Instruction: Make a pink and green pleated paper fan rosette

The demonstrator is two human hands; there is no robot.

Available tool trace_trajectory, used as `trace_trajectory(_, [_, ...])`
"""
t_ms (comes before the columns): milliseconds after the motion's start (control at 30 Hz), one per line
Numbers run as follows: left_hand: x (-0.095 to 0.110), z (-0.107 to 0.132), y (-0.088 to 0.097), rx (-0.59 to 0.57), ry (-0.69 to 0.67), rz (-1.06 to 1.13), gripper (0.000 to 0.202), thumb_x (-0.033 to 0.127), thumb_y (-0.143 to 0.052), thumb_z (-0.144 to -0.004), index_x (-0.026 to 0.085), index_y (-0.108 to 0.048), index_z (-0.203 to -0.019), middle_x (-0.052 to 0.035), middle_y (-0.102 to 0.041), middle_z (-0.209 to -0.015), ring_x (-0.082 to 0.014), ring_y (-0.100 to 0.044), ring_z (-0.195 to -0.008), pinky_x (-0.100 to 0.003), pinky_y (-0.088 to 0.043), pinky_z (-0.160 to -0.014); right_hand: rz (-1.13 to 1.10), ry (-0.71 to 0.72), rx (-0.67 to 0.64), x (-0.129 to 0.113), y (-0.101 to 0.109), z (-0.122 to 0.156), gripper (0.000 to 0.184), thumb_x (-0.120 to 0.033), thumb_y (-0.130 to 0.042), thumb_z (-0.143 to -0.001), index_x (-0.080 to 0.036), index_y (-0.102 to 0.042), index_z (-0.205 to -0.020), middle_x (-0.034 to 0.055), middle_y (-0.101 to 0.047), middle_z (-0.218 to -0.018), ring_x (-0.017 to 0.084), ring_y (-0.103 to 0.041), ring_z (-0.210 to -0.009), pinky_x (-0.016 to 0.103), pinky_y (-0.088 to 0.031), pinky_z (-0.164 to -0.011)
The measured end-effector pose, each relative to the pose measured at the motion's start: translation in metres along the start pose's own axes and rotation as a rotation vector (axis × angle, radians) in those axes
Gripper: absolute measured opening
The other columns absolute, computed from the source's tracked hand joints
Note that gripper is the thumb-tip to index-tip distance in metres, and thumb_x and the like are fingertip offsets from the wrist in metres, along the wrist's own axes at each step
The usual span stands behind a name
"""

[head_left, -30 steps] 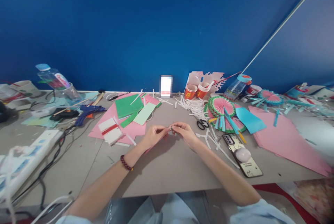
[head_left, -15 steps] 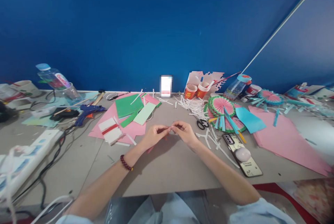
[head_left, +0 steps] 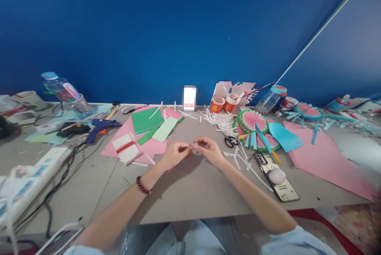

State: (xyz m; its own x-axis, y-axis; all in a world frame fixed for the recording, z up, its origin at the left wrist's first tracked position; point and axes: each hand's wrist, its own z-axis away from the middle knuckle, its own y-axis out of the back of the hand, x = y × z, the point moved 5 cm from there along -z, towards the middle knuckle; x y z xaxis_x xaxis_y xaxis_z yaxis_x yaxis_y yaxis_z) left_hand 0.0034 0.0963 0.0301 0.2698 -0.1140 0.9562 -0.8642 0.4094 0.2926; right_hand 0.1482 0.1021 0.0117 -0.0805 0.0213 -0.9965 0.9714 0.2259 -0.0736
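Observation:
Above the middle of the grey table, my left hand (head_left: 176, 155) and my right hand (head_left: 209, 149) meet at the fingertips. Between them is a small pink piece (head_left: 195, 146), perhaps paper; it is mostly covered by the fingers and too small to make out fully. Both hands are closed in a pinch on it. Left of my left hand lie pink paper sheets (head_left: 159, 150) with a white box with a red band (head_left: 126, 148). Black-handled scissors (head_left: 230, 141) rest just right of my right hand, beside white paper strips (head_left: 222, 122).
On the right are a phone (head_left: 285, 193) under a pale rounded object, watermelon-patterned paper fans (head_left: 253, 122) and pink sheets (head_left: 324, 163). Two red paper cups (head_left: 218, 105) stand at the back. A blue glue gun (head_left: 102, 125), a power strip (head_left: 44, 175) and cables occupy the left.
My fingertips have parted slightly, and more of the pink piece shows between them. Both arms stay almost where they were.

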Motion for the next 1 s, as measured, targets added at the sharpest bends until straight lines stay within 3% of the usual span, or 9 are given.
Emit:
trace_trajectory(367, [-0.003,0.0,-0.001,-0.005,-0.015,-0.043,0.04,0.048,-0.052,-0.081,0.014,-0.071,-0.092,-0.0056,-0.071,-0.081,-0.0169,-0.061,-0.07,-0.025,-0.047,-0.066,0.183,0.201,0.064,-0.003,0.006,-0.003,0.016,-0.034,-0.068,-0.072,-0.018,-0.065,-0.071,0.0012,-0.06,-0.074,0.013,-0.056,-0.07,0.026,-0.044,-0.065])
trace_trajectory(600, [-0.001,-0.001,0.003,-0.025,-0.012,-0.07,0.041,0.049,-0.049,-0.083,0.014,-0.07,-0.08,-0.0046,-0.069,-0.072,-0.0177,-0.061,-0.071,-0.024,-0.046,-0.065,0.11,0.103,0.072,0.001,0.009,-0.005,0.022,-0.039,-0.067,-0.071,-0.018,-0.061,-0.073,-0.0016,-0.057,-0.068,0.01,-0.051,-0.059,0.024,-0.042,-0.058])
trace_trajectory(1000, [-0.006,-0.003,0.004,0.005,-0.023,-0.063,0.04,0.049,-0.052,-0.081,0.013,-0.07,-0.075,-0.005,-0.07,-0.071,-0.018,-0.062,-0.069,-0.025,-0.047,-0.066,0.047,0.081,0.025,0.002,0.005,-0.003,0.023,-0.04,-0.067,-0.072,-0.018,-0.06,-0.077,-0.0009,-0.058,-0.072,0.01,-0.052,-0.064,0.025,-0.043,-0.062])
